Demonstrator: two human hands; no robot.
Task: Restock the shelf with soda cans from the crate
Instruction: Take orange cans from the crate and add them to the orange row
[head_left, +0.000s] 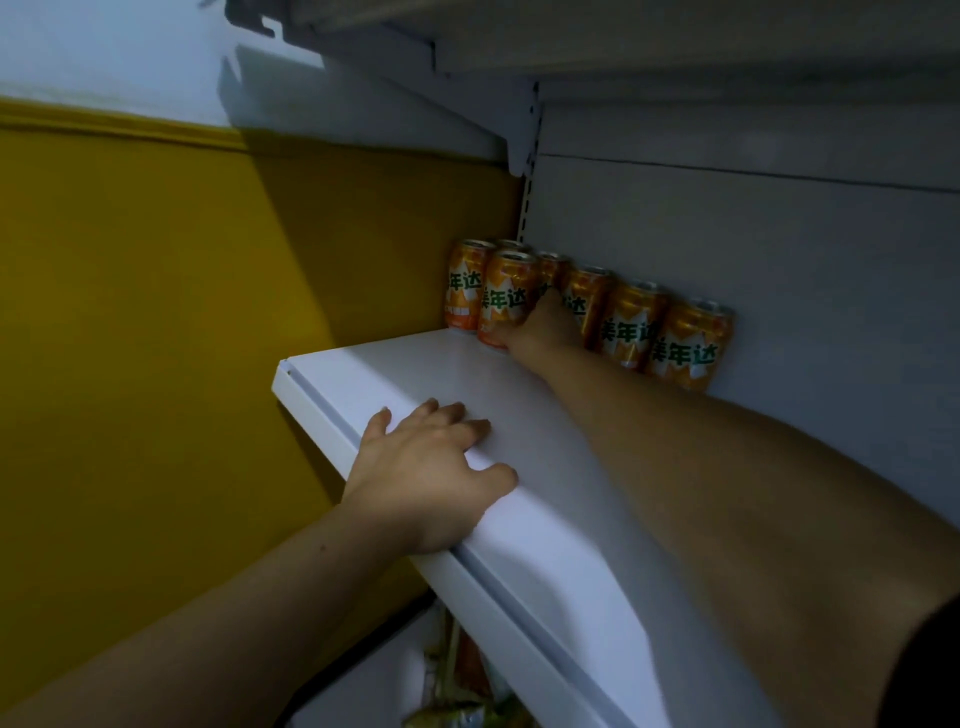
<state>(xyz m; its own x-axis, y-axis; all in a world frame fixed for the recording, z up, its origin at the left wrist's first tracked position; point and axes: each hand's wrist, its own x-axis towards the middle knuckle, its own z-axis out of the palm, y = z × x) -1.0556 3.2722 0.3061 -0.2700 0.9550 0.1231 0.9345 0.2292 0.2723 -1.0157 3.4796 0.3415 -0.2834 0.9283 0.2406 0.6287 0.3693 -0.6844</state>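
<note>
Several orange soda cans with green lettering stand in a row along the back of the white shelf (415, 364). My right hand (540, 327) reaches deep across the shelf and grips the front orange can (505, 296) at the left end, standing just in front of the back row. My left hand (431, 467) rests on the shelf's front edge, fingers spread flat on top and thumb along the lip. Two cans (691, 343) at the right end stand apart from my hand. The crate is out of sight.
A yellow wall (182, 338) lies left of the shelf. Another white shelf (675, 62) hangs overhead on a slotted upright (530, 182). The grey back panel (779, 260) closes the rear. Packaged goods (457, 675) show on a lower level beneath the shelf edge.
</note>
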